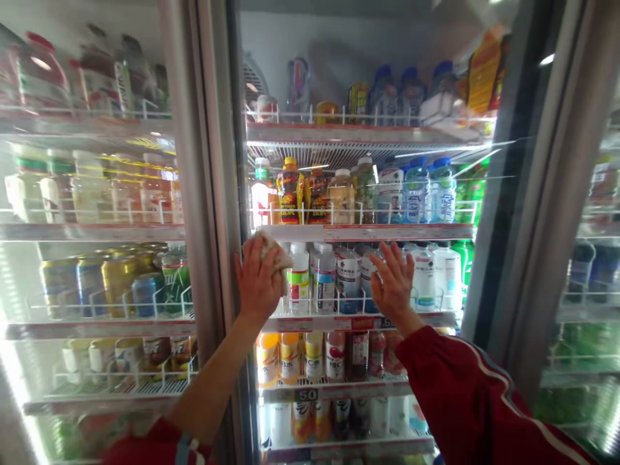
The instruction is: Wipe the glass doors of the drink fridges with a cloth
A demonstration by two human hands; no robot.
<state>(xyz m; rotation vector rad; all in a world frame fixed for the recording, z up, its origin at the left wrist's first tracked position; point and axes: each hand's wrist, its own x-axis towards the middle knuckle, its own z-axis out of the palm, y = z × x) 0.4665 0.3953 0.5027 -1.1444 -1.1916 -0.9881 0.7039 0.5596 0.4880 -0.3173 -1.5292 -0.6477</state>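
My left hand (256, 281) presses a pale cloth (278, 257) to the glass door (310, 51) of a drinks fridge, close to the door's left frame. Its fingers lie over the cloth, which sticks out to the right. Farther right, my right hand (393, 281) is raised before the same glass, fingers apart and nothing in it. Whether that palm touches the pane I cannot tell. Behind the glass, between the hands, stand white-capped bottles (323, 278) on a wire-fronted shelf. Both arms wear red sleeves; the right one (455, 387) has a white stripe.
A metal door frame (208, 161) runs upright left of my left hand. Behind the left door are shelves of cans (116, 284) and bottles (43, 71). Another metal frame (557, 194) stands at the right. Orange-labelled bottles (289, 358) fill a lower shelf. Reflections streak the glass.
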